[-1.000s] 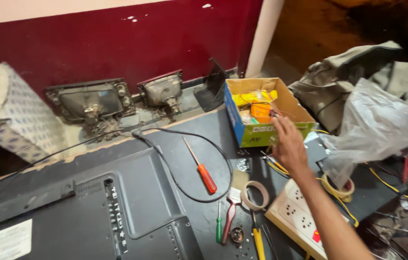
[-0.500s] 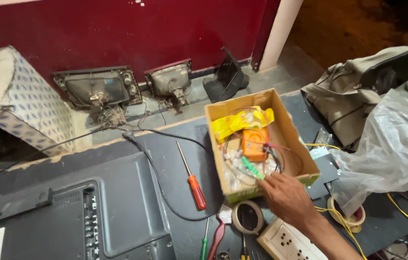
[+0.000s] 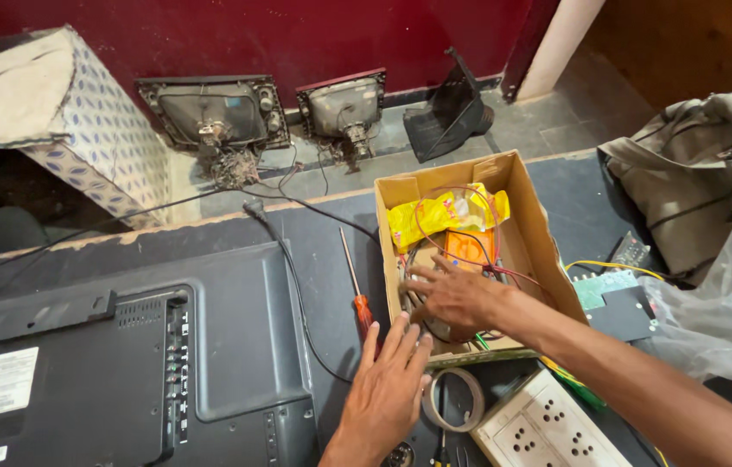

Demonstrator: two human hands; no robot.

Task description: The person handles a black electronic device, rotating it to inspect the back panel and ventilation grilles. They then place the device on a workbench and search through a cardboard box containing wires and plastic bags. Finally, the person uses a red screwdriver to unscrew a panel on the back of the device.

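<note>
Head view: open-top cardboard box [image 3: 528, 227], brown, creased walls, sits on the dark bench right of the flat TV back panel [image 3: 124, 363]. Inside: tangled wires [image 3: 470, 259], crumpled yellow plastic bag [image 3: 435, 216], orange block. Right hand [image 3: 457, 297] in the box, fingers spread on the wires. Left hand [image 3: 388, 389] open, flat against the box's near wall, beside the red-handled screwdriver [image 3: 357, 290].

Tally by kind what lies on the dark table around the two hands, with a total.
Cardboard box: 1
Flat-screen television, face down: 1
Red-handled screwdriver: 1
Tape roll: 1
White socket board: 1
Green circuit board: 1
Total: 6

The right hand is inside the cardboard box; the left hand rests beside its near corner.
</note>
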